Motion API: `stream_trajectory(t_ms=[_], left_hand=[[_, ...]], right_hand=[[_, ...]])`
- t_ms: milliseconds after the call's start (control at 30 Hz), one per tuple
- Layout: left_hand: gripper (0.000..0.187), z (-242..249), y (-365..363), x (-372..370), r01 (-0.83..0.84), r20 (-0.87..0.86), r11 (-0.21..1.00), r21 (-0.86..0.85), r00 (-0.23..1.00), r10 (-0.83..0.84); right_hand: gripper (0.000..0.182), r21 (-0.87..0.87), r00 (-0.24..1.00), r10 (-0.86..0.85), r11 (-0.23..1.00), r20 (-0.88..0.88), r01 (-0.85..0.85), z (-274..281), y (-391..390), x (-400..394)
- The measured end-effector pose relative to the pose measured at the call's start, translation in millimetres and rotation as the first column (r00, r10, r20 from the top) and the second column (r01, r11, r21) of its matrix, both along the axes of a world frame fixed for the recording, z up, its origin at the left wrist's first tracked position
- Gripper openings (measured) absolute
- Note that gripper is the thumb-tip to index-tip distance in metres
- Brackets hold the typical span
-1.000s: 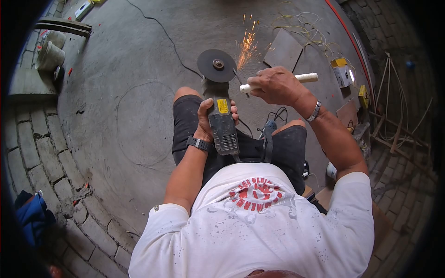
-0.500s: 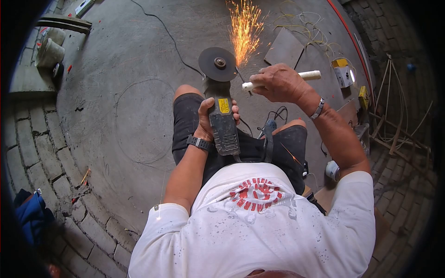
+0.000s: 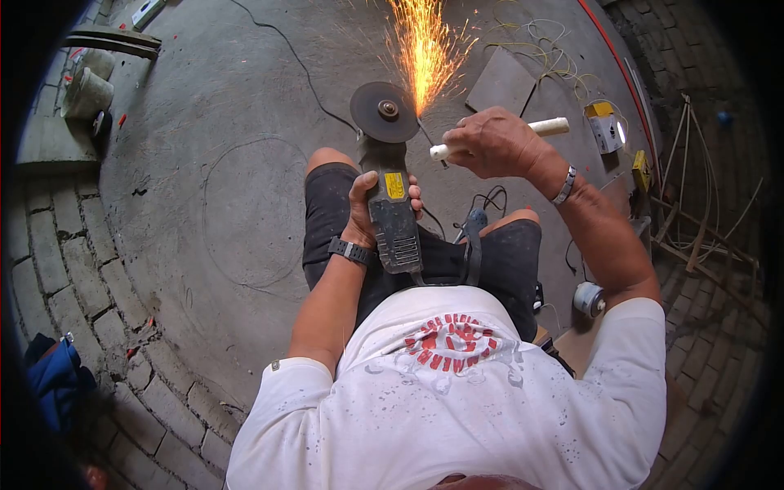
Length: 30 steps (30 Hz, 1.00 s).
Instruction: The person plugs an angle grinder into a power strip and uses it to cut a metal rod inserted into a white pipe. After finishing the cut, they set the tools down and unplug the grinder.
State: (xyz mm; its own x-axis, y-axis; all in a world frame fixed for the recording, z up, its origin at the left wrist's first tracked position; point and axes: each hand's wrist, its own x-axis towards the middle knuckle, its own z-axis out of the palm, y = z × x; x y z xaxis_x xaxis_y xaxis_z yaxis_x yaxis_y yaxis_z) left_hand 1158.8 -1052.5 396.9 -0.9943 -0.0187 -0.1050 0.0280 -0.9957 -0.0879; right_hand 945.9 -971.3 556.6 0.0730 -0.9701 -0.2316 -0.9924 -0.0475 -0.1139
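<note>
My left hand (image 3: 362, 206) is wrapped round the black body of an angle grinder (image 3: 395, 233) with a yellow label, held upright above my lap. Its dark disc (image 3: 374, 110) faces up at the top. Closed round a white plastic pipe (image 3: 549, 127), my right hand (image 3: 500, 145) sits to the right of the disc. A thin metal rod (image 3: 426, 134) sticks out crosswise at the pipe's left end, its far tip meeting the disc's right edge. Orange sparks (image 3: 425, 61) spray away from that contact.
A power cord (image 3: 298, 61) runs over the concrete floor. A flat grey tile (image 3: 500, 86), yellow wires (image 3: 563, 61) and a yellow-white box (image 3: 603, 129) lie at the upper right. Buckets (image 3: 87, 94) stand at the left. Another blue-handled tool (image 3: 475, 222) rests between my legs.
The spark spray has grown bigger and brighter. My right hand has shifted slightly up and to the right with the pipe; my left hand and the grinder stay almost still.
</note>
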Motion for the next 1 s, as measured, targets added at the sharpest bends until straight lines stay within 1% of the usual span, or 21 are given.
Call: stream_trajectory(t_ms=[200, 333, 400, 633, 767, 833, 1000], left_hand=[[0.068, -2, 0, 0, -0.013, 0.003, 0.999, -0.029, 1.0, 0.013], [0.068, -2, 0, 0, -0.014, -0.008, 1.0, -0.024, 1.0, 0.014], [0.068, -1, 1, 0, -0.013, -0.007, 1.0, -0.017, 1.0, 0.013], [0.067, -2, 0, 0, -0.016, -0.01, 0.999, -0.028, 1.0, 0.016], [0.067, 0, 1, 0, -0.026, -0.006, 0.999, -0.04, 1.0, 0.025], [0.066, 0, 1, -1, -0.019, -0.012, 1.0, -0.018, 1.0, 0.018], [0.066, 0, 0, 0, -0.022, -0.007, 0.999, -0.033, 1.0, 0.021]], right_hand=[[0.014, 0.047, 0.999, 0.048, 0.998, 0.0, -0.048, 9, -4, -1], [0.013, 0.045, 0.998, 0.055, 0.997, -0.003, -0.055, 8, -4, -2], [0.014, 0.125, 0.999, 0.036, 0.992, -0.015, -0.033, 12, -6, -1], [0.014, 0.111, 0.998, 0.063, 0.992, -0.032, -0.059, 12, -5, -2], [0.014, 0.133, 0.998, 0.056, 0.99, -0.029, -0.051, 14, -6, -1], [0.014, 0.142, 0.998, 0.05, 0.989, -0.028, -0.046, 15, -6, 0], [0.014, 0.104, 0.998, 0.056, 0.993, -0.009, -0.055, 12, -2, 0]])
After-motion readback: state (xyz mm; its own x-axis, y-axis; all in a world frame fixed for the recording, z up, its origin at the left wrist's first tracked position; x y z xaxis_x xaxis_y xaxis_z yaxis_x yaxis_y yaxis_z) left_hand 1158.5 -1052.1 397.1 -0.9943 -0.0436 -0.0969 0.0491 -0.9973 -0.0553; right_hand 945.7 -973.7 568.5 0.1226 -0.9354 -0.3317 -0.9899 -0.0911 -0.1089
